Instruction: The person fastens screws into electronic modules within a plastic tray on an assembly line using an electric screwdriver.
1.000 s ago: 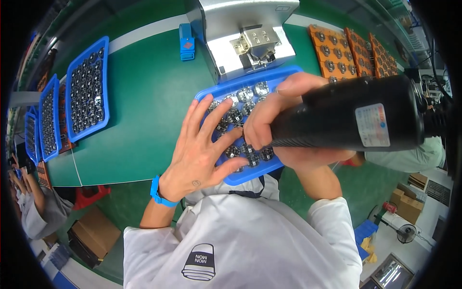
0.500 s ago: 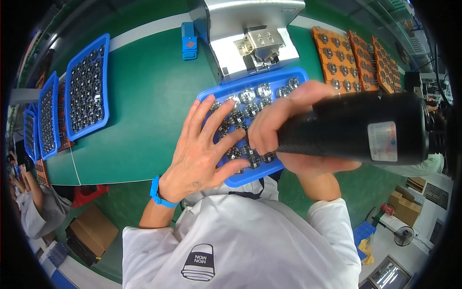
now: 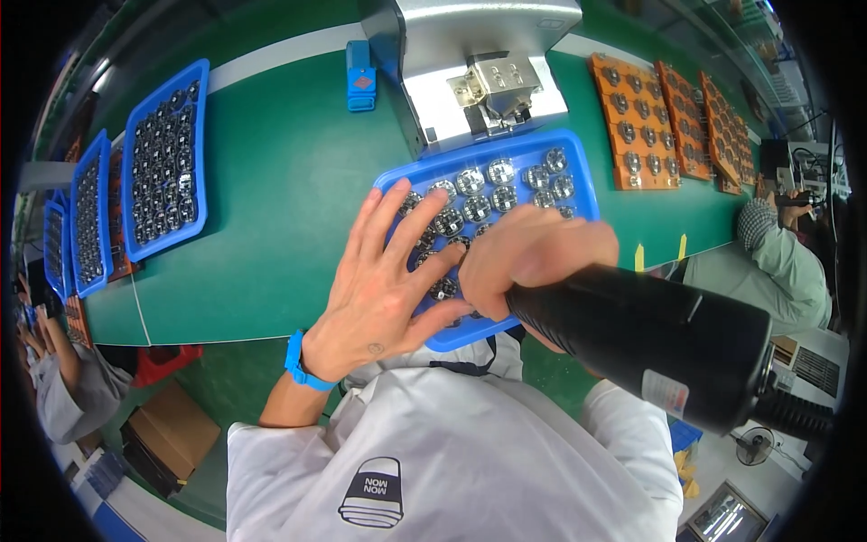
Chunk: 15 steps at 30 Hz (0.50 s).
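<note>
My right hand (image 3: 542, 257) is wrapped round a black electric screwdriver (image 3: 646, 348), whose cord end points to the lower right. Its tip is hidden under that hand, over the blue tray (image 3: 589, 185). Several round dark metal parts (image 3: 476, 209) with shiny tops sit in rows inside. Across the tray's left side, my left hand (image 3: 379, 289) lies with fingers spread, touching parts near its fingertips. Both hands nearly meet at the tray's middle, covering the parts there. A blue band (image 3: 305, 364) circles my left wrist.
Behind the tray stands a silver machine (image 3: 488, 90), with a blue strap (image 3: 359, 77) beside it. Filled blue trays (image 3: 200, 144) line the table's left. Orange boards (image 3: 632, 117) with round parts lie at right. Another person in a pale sleeve (image 3: 768, 280) sits at far right.
The screwdriver has swung, its rear end dropping lower in the view, and my right hand has turned with it. My left hand stays nearly where it was.
</note>
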Each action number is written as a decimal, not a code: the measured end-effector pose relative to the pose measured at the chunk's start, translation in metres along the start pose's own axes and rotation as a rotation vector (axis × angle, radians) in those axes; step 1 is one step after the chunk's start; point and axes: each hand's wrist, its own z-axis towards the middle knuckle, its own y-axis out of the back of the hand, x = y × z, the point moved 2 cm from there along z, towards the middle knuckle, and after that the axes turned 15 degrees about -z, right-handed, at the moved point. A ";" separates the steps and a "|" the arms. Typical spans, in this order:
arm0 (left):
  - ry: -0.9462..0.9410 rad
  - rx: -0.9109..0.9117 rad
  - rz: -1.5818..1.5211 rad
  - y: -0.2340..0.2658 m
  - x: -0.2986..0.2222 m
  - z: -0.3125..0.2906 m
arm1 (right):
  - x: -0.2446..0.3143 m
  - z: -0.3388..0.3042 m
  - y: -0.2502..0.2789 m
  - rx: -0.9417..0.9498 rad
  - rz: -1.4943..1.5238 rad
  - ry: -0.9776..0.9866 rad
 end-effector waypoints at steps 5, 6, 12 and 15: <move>0.017 -0.016 -0.004 0.003 -0.001 -0.003 | 0.014 0.010 0.015 0.082 0.280 -0.505; 0.004 -0.018 0.001 0.002 -0.001 -0.003 | 0.013 0.009 0.015 -0.010 0.283 -0.385; -0.057 -0.034 -0.021 0.003 0.000 -0.004 | 0.019 0.042 0.030 -0.328 0.285 0.023; -0.044 -0.202 -0.127 0.011 0.002 -0.015 | 0.024 0.045 0.042 -0.359 0.153 -0.057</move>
